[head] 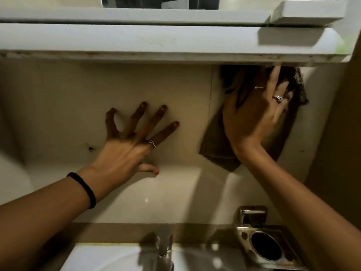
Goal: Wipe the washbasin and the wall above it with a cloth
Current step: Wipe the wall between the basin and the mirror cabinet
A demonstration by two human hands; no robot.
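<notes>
Two bare hands press against the beige tiled wall [68, 98], which fills the far middle of the scene beneath a long white shelf [136, 44]. At the near edge lies the white washbasin [109, 257], its chrome tap [164, 249] rising at centre, with a metal holder [267, 245] to the right. The brown cloth [216, 145] is flattened on the wall at far right, just under the shelf. The right hand [256, 116] lies flat on it, fingers spread, rings showing. The left hand [134, 137] rests splayed on bare tile, left of the cloth.
</notes>
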